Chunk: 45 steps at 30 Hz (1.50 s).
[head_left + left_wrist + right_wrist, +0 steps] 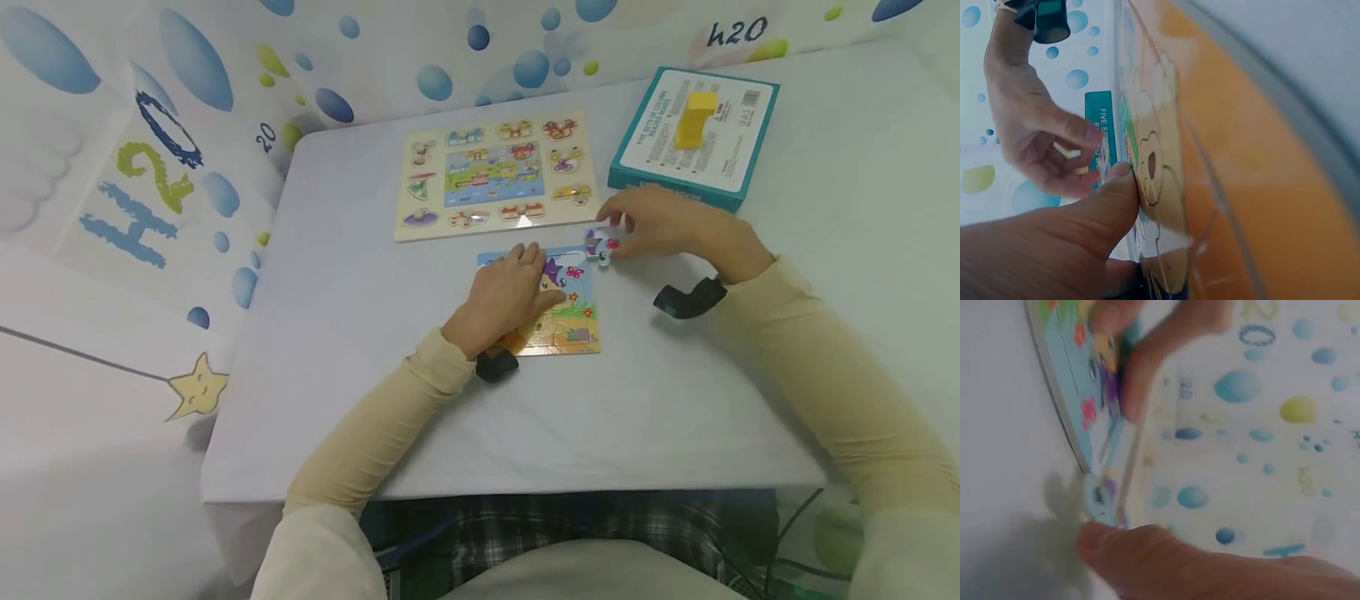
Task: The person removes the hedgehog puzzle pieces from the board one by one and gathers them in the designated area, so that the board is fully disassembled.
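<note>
A small jigsaw puzzle [577,321] with an orange, green and blue picture lies on the white table. My left hand [504,292] rests on it, fingers stretched toward its far edge and thumb touching the surface. The left wrist view shows that thumb [1110,194] close up against the picture. My right hand [660,223] pinches a loose puzzle piece [602,246], purple and light blue with a pink butterfly, beside the puzzle's far right corner. In the right wrist view the piece [1102,499] appears near the thumb, somewhat blurred.
Behind the puzzle lies a wooden peg board [423,229] with several picture pieces. At the back right is a teal box [645,182] with a yellow block [693,125] on top. The near table edge [525,493] runs in front of my body.
</note>
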{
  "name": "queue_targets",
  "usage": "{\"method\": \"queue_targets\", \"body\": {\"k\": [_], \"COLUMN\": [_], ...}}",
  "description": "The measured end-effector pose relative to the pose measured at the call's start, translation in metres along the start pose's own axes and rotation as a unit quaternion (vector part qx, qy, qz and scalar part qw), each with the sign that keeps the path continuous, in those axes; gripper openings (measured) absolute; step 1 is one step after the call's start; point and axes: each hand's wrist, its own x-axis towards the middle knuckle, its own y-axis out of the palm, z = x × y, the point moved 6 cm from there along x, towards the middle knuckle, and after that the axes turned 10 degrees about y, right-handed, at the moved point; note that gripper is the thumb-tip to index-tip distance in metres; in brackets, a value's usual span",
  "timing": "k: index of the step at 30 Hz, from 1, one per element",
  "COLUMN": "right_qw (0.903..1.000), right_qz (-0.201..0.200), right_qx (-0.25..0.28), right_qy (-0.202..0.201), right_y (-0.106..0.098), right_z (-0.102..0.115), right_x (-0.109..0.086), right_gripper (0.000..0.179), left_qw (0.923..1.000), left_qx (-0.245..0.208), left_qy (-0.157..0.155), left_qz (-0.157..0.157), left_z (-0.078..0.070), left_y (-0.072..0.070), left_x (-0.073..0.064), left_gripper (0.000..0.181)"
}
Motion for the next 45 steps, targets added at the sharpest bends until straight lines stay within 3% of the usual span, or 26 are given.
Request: {"method": "queue_targets", "body": {"k": [5,10,20,32,39,45], "right_qw": [0.9951,0.988,0.9887,0.9834,0.9821,0.9772], "right_qz": [0.055,0.08,0.076,0.091,0.091,0.096], "right_qx": [-0.024,-0.024,-0.034,-0.032,-0.043,-0.037], "right_qy": [0.079,0.13,0.125,0.154,0.159,0.186], "right_y": [-0.008,-0.005,-0.005,-0.009,-0.014,-0.01], "right_z": [-0.04,-0.058,-0.058,-0.065,-0.068,-0.062], "right_x": [-0.008,-0.007,-0.008,-0.016,-0.017,-0.02], "right_gripper": [0.055,0.049,0.048,0.053,0.046,0.063], "left_qw": [1.0,0.9999,0.9995,0.9989,0.9992,0.9994], "left_qx": [-0.004,-0.012,-0.027,-0.04,-0.035,-0.033], "left_qy": [-0.003,-0.005,-0.003,0.0,0.003,0.005], "left_qz": [0.004,0.009,0.017,0.027,0.021,0.012], "left_z": [0.001,0.002,0.001,0.0,-0.001,-0.001], "left_y": [0.003,0.005,0.006,0.007,0.005,0.002], "left_x": [-0.001,-0.002,-0.002,0.001,0.0,-0.001], "left_gripper": [0.076,0.076,0.076,0.076,0.076,0.077]}}
